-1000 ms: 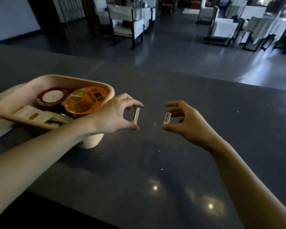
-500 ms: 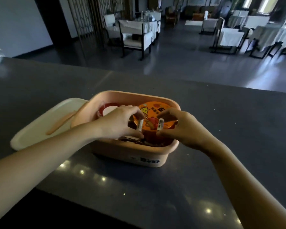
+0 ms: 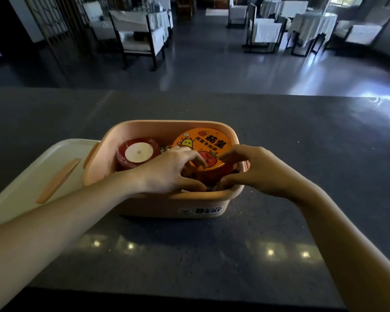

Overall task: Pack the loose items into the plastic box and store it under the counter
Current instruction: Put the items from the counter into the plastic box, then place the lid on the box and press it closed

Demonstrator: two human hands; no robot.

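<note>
Packing step: left hand [image 3: 167, 170] and right hand [image 3: 254, 171] reach curled into the box [image 3: 171, 124] near side, grip contents hidden; next, release, fit lid [image 3: 20, 176].

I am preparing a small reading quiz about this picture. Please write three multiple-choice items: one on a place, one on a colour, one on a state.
1. Where does the lid lie, relative to the plastic box?
A) on top of it
B) on the counter, to its left
C) inside it

2. What colour is the noodle cup's top?
A) orange
B) blue
C) green

3. How is the plastic box now?
A) closed
B) open, with the left hand and right hand reaching in
C) open, no hand near

Answers:
1 B, the lid lies flat beside the box's left wall.
2 A, the printed top is bright orange.
3 B, the contents show and both hands' fingers dip inside.
</note>
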